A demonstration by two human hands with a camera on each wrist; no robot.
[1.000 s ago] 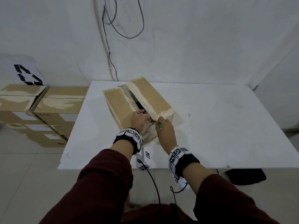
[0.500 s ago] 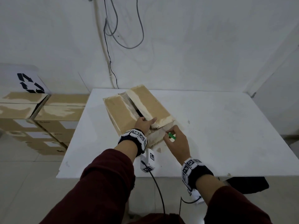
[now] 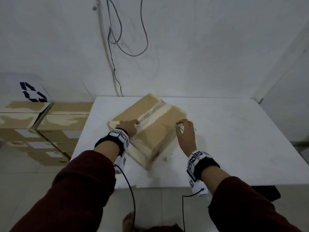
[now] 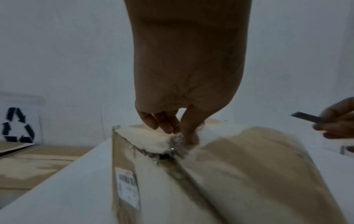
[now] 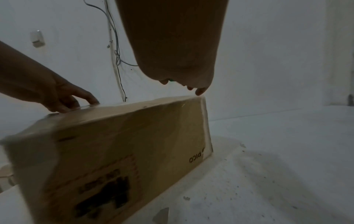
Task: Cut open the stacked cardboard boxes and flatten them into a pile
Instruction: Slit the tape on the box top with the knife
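A brown cardboard box [image 3: 155, 133] lies at an angle on the white table [image 3: 234, 139], blurred by motion. A pale strip of tape runs along its top seam. My left hand [image 3: 133, 124] rests on the box top at the near end of the seam. In the left wrist view its thumb [image 4: 188, 136] presses into the torn seam. My right hand [image 3: 179, 125] hovers just over the box's right edge and grips a green-handled cutter [image 3: 181, 129]. The cutter's bare blade [image 4: 306, 119] points away from the box [image 4: 249, 166].
Several sealed cardboard boxes [image 3: 50, 124] are stacked on the floor left of the table, under a white sign with a recycling symbol [image 3: 32, 92]. Cables [image 3: 130, 47] hang on the wall behind. Scraps of cardboard [image 3: 164, 159] lie near the box. White table surface shows to the right.
The box has swung round on the table and its top flaps now lie closed. My right hand has moved from the seam out to the box's right edge, still holding the cutter.
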